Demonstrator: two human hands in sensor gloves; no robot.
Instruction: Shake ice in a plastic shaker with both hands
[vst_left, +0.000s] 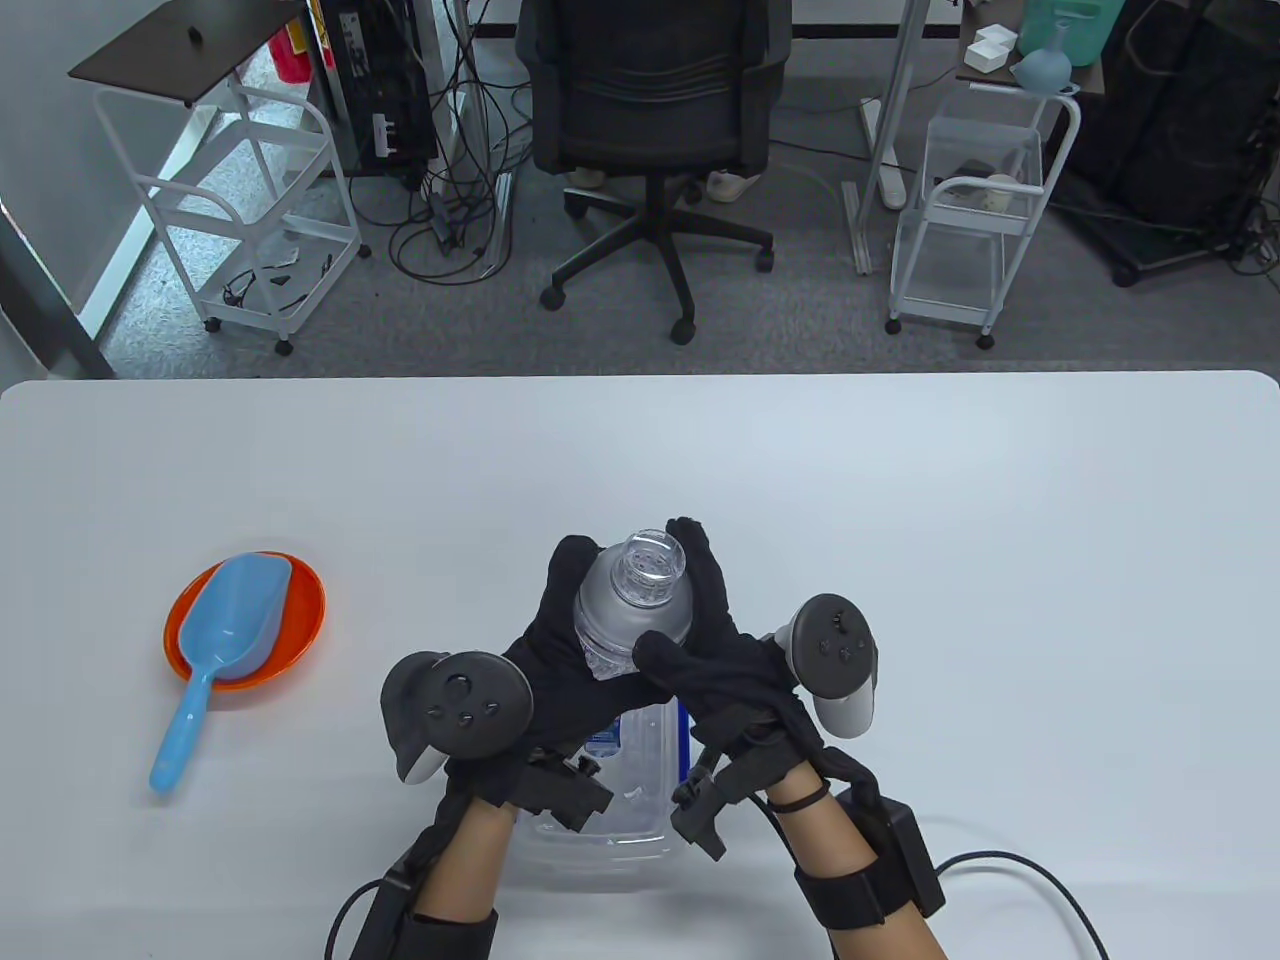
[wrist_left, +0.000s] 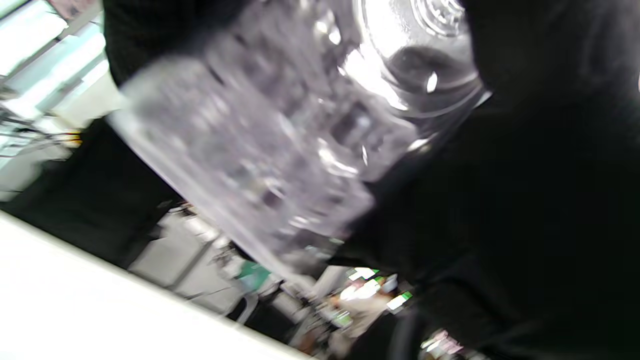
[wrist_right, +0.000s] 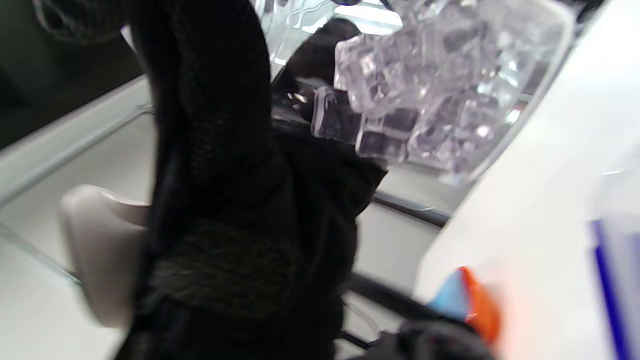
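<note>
Both hands, our left hand (vst_left: 545, 650) and right hand (vst_left: 715, 650), wrap around the shaker (vst_left: 633, 610) held up between them, ice (wrist_right: 425, 100) inside, so we think shaking goes on and needs tight grips.

Toward my table's (vst_left: 900, 520) left edge sits an orange bowl (vst_left: 300, 625) with a blue scoop (vst_left: 215, 645) lying in it, handle pointing at the near edge. A clear plastic container (vst_left: 640, 800) rests by the near edge.
</note>
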